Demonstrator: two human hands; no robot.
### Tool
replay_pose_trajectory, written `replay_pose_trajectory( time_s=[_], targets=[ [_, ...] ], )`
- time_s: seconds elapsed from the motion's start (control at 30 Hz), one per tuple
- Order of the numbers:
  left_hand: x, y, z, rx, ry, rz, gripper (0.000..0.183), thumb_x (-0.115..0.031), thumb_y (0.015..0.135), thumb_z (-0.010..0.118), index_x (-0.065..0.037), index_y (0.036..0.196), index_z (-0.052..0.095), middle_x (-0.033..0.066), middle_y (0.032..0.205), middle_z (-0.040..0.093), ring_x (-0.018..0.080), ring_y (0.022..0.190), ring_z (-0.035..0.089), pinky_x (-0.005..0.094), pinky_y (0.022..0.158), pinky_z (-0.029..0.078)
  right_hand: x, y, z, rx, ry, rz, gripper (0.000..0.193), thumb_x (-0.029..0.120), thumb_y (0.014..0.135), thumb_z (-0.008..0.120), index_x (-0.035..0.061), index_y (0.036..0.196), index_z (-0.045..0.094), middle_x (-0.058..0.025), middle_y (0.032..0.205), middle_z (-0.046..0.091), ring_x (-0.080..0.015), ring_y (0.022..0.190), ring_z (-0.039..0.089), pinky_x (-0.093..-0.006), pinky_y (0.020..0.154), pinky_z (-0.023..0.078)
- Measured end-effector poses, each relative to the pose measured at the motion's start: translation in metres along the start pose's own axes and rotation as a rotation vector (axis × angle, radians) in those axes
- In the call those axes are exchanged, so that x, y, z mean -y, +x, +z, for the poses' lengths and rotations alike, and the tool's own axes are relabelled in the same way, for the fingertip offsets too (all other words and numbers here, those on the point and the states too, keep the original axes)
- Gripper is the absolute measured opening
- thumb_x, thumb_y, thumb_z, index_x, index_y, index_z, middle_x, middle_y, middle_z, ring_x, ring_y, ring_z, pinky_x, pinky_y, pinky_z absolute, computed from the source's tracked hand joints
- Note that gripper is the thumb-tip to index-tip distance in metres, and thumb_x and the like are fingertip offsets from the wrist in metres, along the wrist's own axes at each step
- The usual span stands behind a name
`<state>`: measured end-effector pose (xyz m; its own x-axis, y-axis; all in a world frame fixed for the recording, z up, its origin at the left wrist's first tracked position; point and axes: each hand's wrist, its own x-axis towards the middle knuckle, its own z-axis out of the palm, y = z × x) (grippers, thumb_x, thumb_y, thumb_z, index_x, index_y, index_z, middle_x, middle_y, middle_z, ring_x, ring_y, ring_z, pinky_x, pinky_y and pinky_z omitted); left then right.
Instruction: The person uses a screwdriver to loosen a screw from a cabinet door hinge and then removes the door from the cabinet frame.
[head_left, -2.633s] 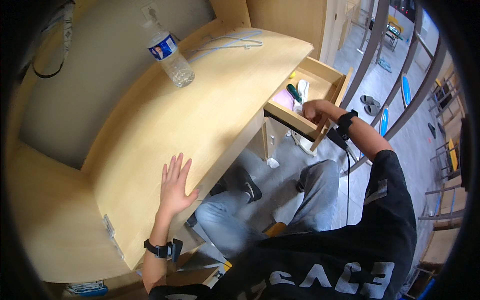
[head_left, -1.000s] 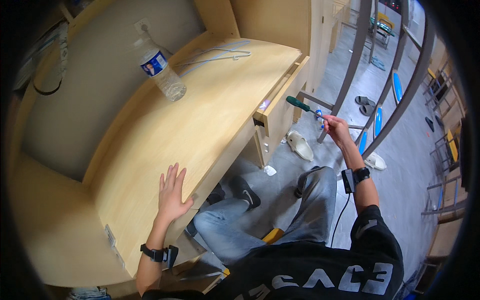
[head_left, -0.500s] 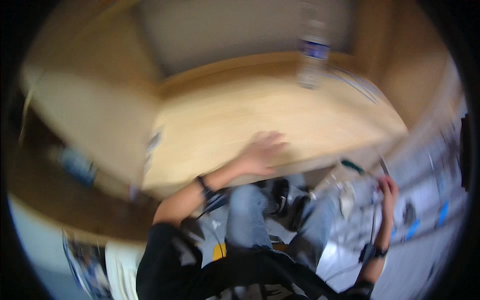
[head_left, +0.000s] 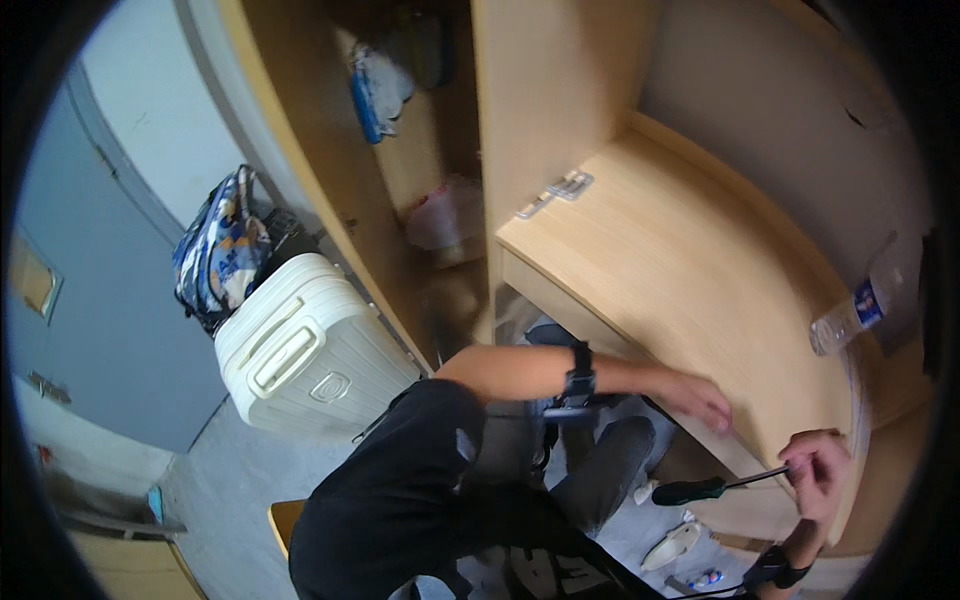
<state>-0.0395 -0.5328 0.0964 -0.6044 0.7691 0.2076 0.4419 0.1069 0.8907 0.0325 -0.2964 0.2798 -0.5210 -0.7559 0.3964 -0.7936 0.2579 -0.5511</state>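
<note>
My right hand [head_left: 818,468] is closed around the metal shaft of a screwdriver [head_left: 690,491], near the desk's front edge at the right. The screwdriver's dark green handle points left, away from the fingers. My left hand [head_left: 698,402] is at the front edge of the light wooden desk [head_left: 680,290], fingers loosely stretched and slightly blurred, with nothing seen in it. Whether it touches the desk I cannot tell. A clear plastic bottle [head_left: 845,318] with a blue label stands towards the back right of the desktop. Grey metal pieces [head_left: 570,186] lie at the desktop's left end.
Left of the desk is an open wooden cupboard [head_left: 400,200] with plastic bags inside. A white suitcase [head_left: 320,350] and a patterned backpack [head_left: 225,250] stand before it. A grey door [head_left: 110,270] is at far left. Pale shoes [head_left: 672,545] lie on the floor.
My view has swung left, bringing the suitcase, cupboard and door into sight. My right hand with the screwdriver has come up beside the desk edge, and my left hand has drawn back towards that edge.
</note>
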Motion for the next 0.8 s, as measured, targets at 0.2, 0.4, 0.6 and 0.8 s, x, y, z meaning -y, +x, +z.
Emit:
replay_pose_trajectory(
  time_s=[0.2,0.4,0.6,0.8],
  targets=[
    [-0.114,-0.08,0.031,0.017,-0.315,0.13,0.033,-0.025,0.094,0.052,0.003,0.112,0.052,0.0128,0.101,0.063,0.0175,0.099,0.059,0.0313,0.085,0.046,0.013,0.115,-0.033,0.188,0.084,0.009,0.017,0.021,0.079,0.059,0.0049,0.073,0.058,0.0031,0.061,0.047,-0.0039,0.055,0.042,-0.0192,0.047,0.029],
    [-0.169,-0.146,0.019,-0.433,-0.453,0.272,0.028,-0.008,0.091,0.055,-0.001,0.115,0.042,0.0109,0.088,0.062,0.0149,0.078,0.063,0.0274,0.07,0.051,0.133,0.241,0.012,0.461,-0.045,-0.063,0.018,0.024,0.08,0.058,0.0065,0.08,0.057,0.0053,0.066,0.048,-0.0009,0.052,0.038,-0.0177,0.044,0.026],
    [-0.201,-0.229,0.0,-1.128,-0.273,0.295,0.036,-0.015,0.094,0.052,-0.003,0.121,0.033,0.0086,0.09,0.057,0.0129,0.064,0.057,0.0265,0.059,0.049,0.225,0.329,0.12,0.587,0.127,-0.508,0.034,0.03,0.085,0.06,0.0061,0.109,0.058,0.0057,0.069,0.048,-0.002,0.054,0.042,-0.0165,0.046,0.032],
    [-0.209,-0.303,0.015,-1.496,0.046,0.337,0.026,-0.014,0.095,0.049,-0.007,0.116,0.034,0.0075,0.09,0.054,0.013,0.063,0.054,0.0265,0.057,0.046,0.207,0.298,0.229,1.09,0.301,-0.506,0.05,0.016,0.078,0.07,0.0024,0.122,0.048,-0.0071,0.107,0.055,-0.0128,0.088,0.057,-0.0267,0.073,0.05]
  ],
)
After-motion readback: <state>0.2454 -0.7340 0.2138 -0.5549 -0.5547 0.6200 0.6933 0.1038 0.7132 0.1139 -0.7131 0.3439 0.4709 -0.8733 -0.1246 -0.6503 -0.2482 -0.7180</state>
